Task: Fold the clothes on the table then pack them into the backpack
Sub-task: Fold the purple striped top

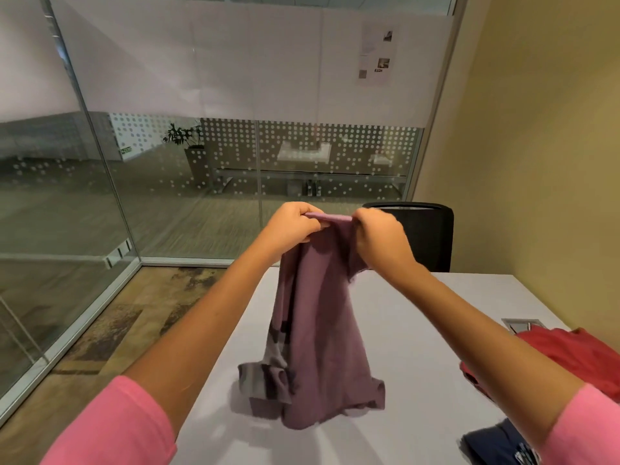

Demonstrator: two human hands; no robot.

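Both hands hold purple shirt up over worktop
Left hand and right hand pinch purple shirt top edge; hem bunched on worktop centre, bare surface around; red garment at 4 o'clock edge.

Mauve garment; red cloth

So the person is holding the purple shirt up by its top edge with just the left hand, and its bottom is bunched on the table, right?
Not quite: both hands hold it. The head view shows the left hand and the right hand each gripping the top edge of the purple shirt. The rest is right: its bottom is bunched on the table.
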